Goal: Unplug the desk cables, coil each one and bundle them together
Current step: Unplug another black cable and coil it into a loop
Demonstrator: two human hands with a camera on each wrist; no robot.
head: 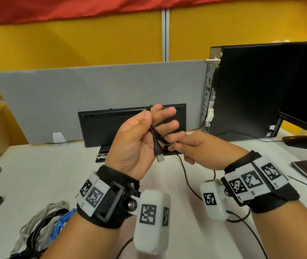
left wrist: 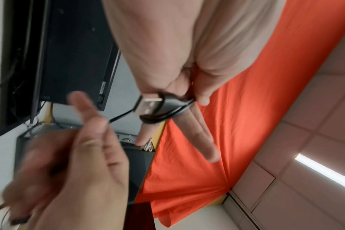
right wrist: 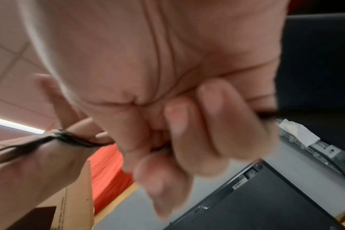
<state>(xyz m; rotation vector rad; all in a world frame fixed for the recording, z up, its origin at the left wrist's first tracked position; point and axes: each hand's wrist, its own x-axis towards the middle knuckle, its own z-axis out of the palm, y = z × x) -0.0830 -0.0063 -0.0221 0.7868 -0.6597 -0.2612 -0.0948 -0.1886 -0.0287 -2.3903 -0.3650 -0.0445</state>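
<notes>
My left hand (head: 137, 135) pinches a looped black USB cable (head: 157, 139) under the thumb, fingers spread; my right hand (head: 195, 148) fingers curl around its trailing length

Left hand (head: 136, 139): raised above the desk (head: 36, 174), palm turned up toward the head camera, fingers (head: 167, 112) extended and slightly spread, thumb pressing loops of black USB cable (head: 155, 136) against them; wrist strapped with a marker band. Right hand (head: 195, 146): just beside the left, lower over the desk, back upward, fingers curled around the same cable; wrist likewise banded. Both forearms bare.
</notes>
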